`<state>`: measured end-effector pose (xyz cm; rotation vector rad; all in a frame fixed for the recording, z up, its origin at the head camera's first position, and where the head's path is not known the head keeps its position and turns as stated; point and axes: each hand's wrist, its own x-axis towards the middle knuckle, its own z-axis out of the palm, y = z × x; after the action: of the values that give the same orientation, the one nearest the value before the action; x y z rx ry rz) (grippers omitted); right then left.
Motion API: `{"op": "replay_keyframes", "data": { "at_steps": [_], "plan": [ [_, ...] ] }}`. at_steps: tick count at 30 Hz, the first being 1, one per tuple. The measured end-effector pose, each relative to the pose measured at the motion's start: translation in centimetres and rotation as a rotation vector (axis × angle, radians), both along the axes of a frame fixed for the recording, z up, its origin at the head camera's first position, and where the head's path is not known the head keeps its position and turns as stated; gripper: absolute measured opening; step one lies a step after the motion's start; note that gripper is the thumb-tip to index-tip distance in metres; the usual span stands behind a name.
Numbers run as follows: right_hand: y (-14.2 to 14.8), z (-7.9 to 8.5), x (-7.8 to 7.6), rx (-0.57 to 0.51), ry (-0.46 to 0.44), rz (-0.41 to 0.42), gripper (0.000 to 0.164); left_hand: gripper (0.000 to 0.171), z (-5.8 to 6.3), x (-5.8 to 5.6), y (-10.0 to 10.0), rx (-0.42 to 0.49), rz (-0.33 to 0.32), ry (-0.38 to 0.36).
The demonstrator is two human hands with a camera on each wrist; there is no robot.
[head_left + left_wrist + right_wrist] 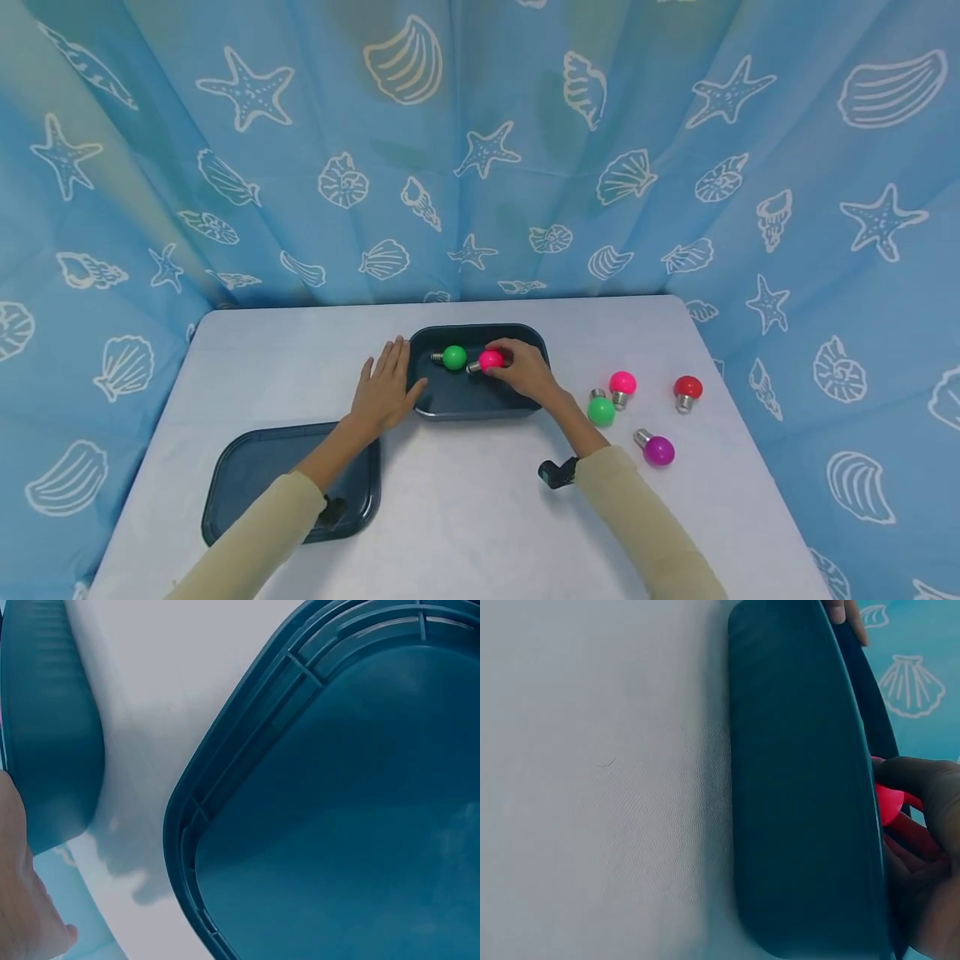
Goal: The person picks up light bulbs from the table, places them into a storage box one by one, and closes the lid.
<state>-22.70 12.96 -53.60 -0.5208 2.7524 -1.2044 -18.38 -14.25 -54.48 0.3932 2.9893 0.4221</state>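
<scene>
**Right hand (pixel 525 369) holds a round pink light bulb with a silver metal base (pixel 491 360) inside a deep dark blue plastic container (pixel 474 403)**

The fingers of the right hand are clamped on the globe of the pink bulb, and its base points to the left. Whether this bulb touches the container's floor cannot be told. Just beside it, to the left, a round green bulb with a silver base (pixel 454 357) lies in the same container.

The left hand (pixel 384 386) is flat at the container's left end; its fingers are straight and close together, and the thumb is spread apart from them.

Nearer to the person, on the left of the white counter (pixel 465 508), lies a shallow dark blue plastic tray (pixel 258 471), under the left forearm. To the right of the container lie four more bulbs: a second pink one (pixel 622 382), a second green one (pixel 601 411) just beside it, a red one (pixel 687 387) farther right, and a purple one (pixel 659 451) nearer to the person.
</scene>
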Motion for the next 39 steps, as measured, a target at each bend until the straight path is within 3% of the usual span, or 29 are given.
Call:
{"op": "replay_keyframes", "data": {
  "at_steps": [21, 39],
  "plan": [
    [-1.3, -1.1, -1.3, 0.076, -0.063, -0.03, 0.036, 0.079, -0.1, -0.1, 0.1, 0.026, 0.002, 0.002],
    [-1.8, -1.3, -1.8, 0.093, -0.052, -0.028, 0.042, 0.078, 0.0, 0.0, -0.1, 0.026, -0.001, -0.014]
  ]
}}
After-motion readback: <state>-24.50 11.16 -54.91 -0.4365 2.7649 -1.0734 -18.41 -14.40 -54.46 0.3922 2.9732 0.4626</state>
